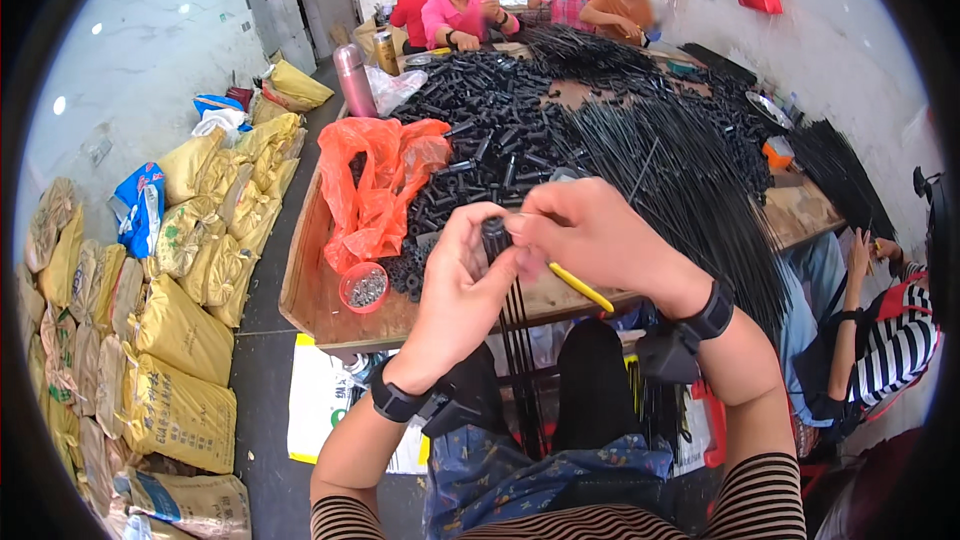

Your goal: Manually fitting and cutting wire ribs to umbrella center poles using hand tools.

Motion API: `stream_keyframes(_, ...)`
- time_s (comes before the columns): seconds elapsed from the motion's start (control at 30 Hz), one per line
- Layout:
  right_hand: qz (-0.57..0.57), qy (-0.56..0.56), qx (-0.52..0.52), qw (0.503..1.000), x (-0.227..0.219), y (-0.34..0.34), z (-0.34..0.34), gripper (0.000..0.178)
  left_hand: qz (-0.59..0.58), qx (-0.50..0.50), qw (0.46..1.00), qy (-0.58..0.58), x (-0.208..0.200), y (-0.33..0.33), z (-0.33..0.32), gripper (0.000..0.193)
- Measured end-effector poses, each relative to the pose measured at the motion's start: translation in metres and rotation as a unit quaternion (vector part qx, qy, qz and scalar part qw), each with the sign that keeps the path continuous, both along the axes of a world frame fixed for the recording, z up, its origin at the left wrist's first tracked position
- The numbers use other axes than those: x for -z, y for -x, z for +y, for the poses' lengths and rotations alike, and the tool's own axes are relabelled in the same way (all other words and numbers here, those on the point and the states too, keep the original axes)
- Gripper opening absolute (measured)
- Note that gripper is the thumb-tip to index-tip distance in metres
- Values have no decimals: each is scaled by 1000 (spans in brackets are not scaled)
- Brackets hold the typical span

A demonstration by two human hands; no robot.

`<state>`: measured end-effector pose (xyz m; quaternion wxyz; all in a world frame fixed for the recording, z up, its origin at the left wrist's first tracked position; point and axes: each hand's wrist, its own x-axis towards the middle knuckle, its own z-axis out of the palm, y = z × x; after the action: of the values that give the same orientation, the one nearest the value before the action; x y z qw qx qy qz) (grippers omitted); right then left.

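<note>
My left hand is closed around a black ribbed plastic piece held over the table's near edge. Several thin black rods hang down from it between my knees. The fingers of my right hand are bent in a pinch against the top of the piece; their tips are partly blurred. From under that hand juts the yellow handle of a tool, its working end hidden. Whether the right fingertips also pinch some small part cannot be seen.
Black plastic fittings and long black rods are heaped across the wooden table. Near its left edge lie an orange-red plastic bag, a small bowl of metal bits and a pink flask. Stacked yellow sacks line the left; co-workers sit around.
</note>
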<state>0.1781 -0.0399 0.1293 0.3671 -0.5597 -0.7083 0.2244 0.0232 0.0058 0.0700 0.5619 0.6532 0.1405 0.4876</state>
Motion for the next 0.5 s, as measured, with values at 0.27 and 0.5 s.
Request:
stream_keyframes(0.27, -357, -119, 154, 914, 136, -59, -3, 36, -58, 101, 981, 157, 3, 10, 2, 31)
stream_keyframes(0.5, -391, -64, 162, 904, 163, -65, 7, 39, -120, 173, 951, 227, 3, 18, 9, 32)
